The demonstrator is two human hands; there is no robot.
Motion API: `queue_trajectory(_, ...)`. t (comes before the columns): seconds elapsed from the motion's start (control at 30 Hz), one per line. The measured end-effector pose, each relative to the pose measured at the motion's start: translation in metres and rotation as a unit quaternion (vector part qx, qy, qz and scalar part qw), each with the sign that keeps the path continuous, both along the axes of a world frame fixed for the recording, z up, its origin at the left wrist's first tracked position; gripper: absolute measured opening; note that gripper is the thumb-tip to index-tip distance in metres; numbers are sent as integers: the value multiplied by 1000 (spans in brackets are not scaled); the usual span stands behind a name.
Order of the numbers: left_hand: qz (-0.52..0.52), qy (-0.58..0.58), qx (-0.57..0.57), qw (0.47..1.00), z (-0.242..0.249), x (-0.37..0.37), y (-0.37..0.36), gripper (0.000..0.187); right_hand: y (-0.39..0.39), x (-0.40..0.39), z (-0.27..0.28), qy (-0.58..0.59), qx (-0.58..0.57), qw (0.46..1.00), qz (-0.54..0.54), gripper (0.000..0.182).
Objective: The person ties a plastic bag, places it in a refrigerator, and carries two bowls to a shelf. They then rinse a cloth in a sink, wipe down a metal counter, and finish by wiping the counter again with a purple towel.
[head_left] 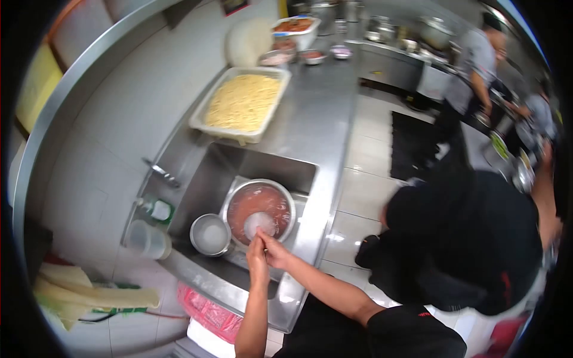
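A large metal bowl [290,206] of reddish liquid stands in the steel sink [298,173]. Over its lower part is a small round whitish object [258,222], perhaps a strainer or ladle. Both hands meet at the near edge of that round object. My left hand [256,253] is closed at its near edge, and my right hand [274,249] is closed beside it, touching the left. Whether one or both grip it is hidden by the fingers. A smaller metal bowl [210,234] with pale contents sits to the left of the large bowl.
Beyond the sink, a white tray [200,122] holds yellow strips. Small bowls [313,57] are at the counter's far end. A green-labelled bottle [160,210] and a plastic container [146,240] stand left. A person in black [465,238] is close on the right; others work behind.
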State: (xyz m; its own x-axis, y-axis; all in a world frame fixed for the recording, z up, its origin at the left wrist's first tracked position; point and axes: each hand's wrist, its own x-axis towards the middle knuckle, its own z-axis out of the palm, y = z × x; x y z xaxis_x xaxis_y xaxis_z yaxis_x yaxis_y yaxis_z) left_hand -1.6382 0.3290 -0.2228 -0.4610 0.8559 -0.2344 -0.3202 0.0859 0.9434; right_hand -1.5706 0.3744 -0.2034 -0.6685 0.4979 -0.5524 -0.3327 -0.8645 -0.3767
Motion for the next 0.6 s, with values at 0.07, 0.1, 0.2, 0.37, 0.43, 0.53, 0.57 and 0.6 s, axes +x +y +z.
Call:
queue_trajectory(0.07,-60,258,-102,959,-21,49,-44,49,-31,22,-43,-85,67,994,-22,49)
queue_trajectory(0.1,-33,171,-47,984,-24,77,-58,50,-49,40,-52,-117,90,988,-48,49)
queue_trajectory(0.2,-168,89,-10,982,4,124,-113,51,-117,88,-79,-225,177,952,-111,49)
queue_trajectory(0.37,-361,60,-2,931,9,174,-181,48,-194,151,-150,-493,421,708,-280,50)
queue_trajectory(0.43,-418,77,-8,905,16,199,-205,45,-220,182,-170,-582,496,543,-346,51)
queue_trajectory(0.53,-502,-29,-71,862,23,241,-233,38,-280,249,-118,-566,285,715,-296,54)
queue_trajectory(0.57,-572,7,-100,814,18,253,-237,35,-301,276,-64,-545,202,757,-299,55)
queue_trajectory(0.6,-636,43,-127,760,16,266,-242,32,-322,301,-24,-517,118,794,-299,57)
